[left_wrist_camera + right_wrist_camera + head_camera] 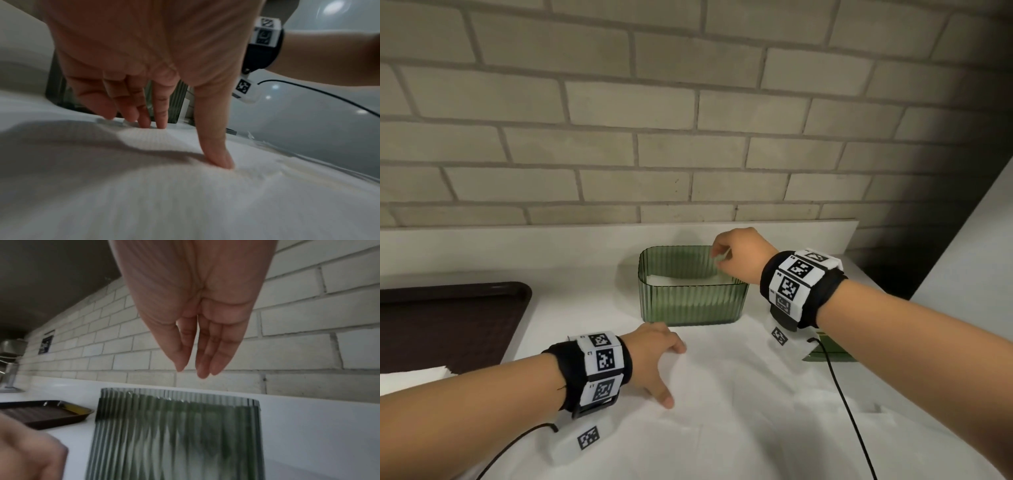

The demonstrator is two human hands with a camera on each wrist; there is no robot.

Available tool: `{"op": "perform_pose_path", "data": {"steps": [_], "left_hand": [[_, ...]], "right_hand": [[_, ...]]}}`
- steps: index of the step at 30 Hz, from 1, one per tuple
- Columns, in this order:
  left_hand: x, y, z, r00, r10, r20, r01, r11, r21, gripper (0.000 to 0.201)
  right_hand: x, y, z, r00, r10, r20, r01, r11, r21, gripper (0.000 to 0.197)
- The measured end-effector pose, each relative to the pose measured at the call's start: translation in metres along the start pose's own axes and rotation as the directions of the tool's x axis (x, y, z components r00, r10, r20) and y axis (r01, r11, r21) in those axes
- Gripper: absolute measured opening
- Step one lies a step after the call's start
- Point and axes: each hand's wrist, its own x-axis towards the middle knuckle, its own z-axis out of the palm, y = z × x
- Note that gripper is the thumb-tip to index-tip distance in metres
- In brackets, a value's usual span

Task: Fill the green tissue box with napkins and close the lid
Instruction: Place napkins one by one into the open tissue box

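The green ribbed tissue box [690, 301] stands open near the wall with white napkins [674, 279] lying inside it. My right hand [719, 257] hovers over the box's right rim; in the right wrist view its fingers [202, 369] point straight down above the box [174, 434] and hold nothing. In front of the box a spread of white napkins [739, 411] covers the counter. My left hand [674, 373] rests on it, fingers spread, with the thumb [222, 155] pressing into the paper [185, 203].
A flat green piece [832, 351], probably the lid, lies right of the box, mostly hidden under my right wrist. A dark brown tray [448, 322] sits at the left, with more white paper [414, 375] in front of it. The brick wall [688, 137] runs close behind the box.
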Motion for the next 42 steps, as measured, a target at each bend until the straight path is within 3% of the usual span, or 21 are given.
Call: {"op": "perform_pose_path", "data": {"steps": [3, 5, 7, 9, 12, 15, 21, 23, 27, 35, 42], "left_hand": [[0.008, 0.002, -0.007, 0.999, -0.027, 0.036, 0.027, 1.000, 0.004, 0.078], [0.012, 0.003, -0.009, 0.998, -0.044, 0.033, 0.044, 0.999, 0.001, 0.068], [0.015, 0.004, -0.008, 0.998, -0.051, 0.028, 0.050, 0.999, 0.011, 0.061], [0.017, 0.005, -0.006, 0.998, -0.050, 0.028, 0.049, 0.998, 0.025, 0.056], [0.017, 0.009, -0.005, 0.999, -0.037, 0.020, 0.036, 0.998, 0.043, 0.050], [0.012, 0.015, -0.009, 0.998, -0.019, -0.052, 0.023, 0.996, 0.082, 0.041], [-0.003, 0.013, -0.039, 0.989, 0.050, -0.136, -0.056, 0.998, -0.039, 0.022], [-0.009, 0.011, -0.053, 0.984, 0.069, -0.167, -0.079, 0.995, -0.053, 0.013], [-0.022, 0.008, -0.083, 0.967, 0.047, -0.252, -0.067, 0.995, -0.074, 0.015], [-0.024, -0.003, -0.129, 0.884, -0.075, -0.462, 0.031, 0.994, -0.102, 0.029], [0.018, -0.010, -0.155, 0.896, -0.154, -0.417, 0.130, 0.988, -0.087, 0.033]], "right_hand": [[-0.012, -0.006, -0.005, 0.997, -0.004, -0.079, 0.019, 0.982, 0.187, 0.018], [-0.023, -0.008, -0.007, 0.999, -0.007, 0.040, -0.004, 0.963, 0.269, 0.012], [-0.037, -0.008, -0.004, 0.970, -0.041, 0.239, -0.032, 0.955, 0.294, 0.014], [-0.050, -0.005, 0.003, 0.906, -0.082, 0.416, -0.026, 0.968, 0.249, 0.022], [-0.067, 0.004, 0.015, 0.823, -0.068, 0.564, 0.034, 0.997, 0.071, 0.035], [-0.081, 0.013, 0.024, 0.782, -0.011, 0.623, 0.010, 1.000, 0.005, 0.031], [-0.103, 0.021, 0.044, 0.716, -0.048, 0.697, -0.056, 0.990, 0.126, 0.033], [-0.111, 0.017, 0.050, 0.738, -0.095, 0.668, -0.016, 0.987, 0.158, 0.033], [-0.124, 0.006, 0.059, 0.817, -0.176, 0.549, 0.054, 0.972, 0.231, 0.034], [-0.137, -0.024, 0.069, 0.773, -0.259, 0.579, 0.125, 0.957, 0.262, 0.049], [-0.133, -0.031, 0.069, 0.827, -0.278, 0.488, 0.112, 0.933, 0.343, 0.025]]}}
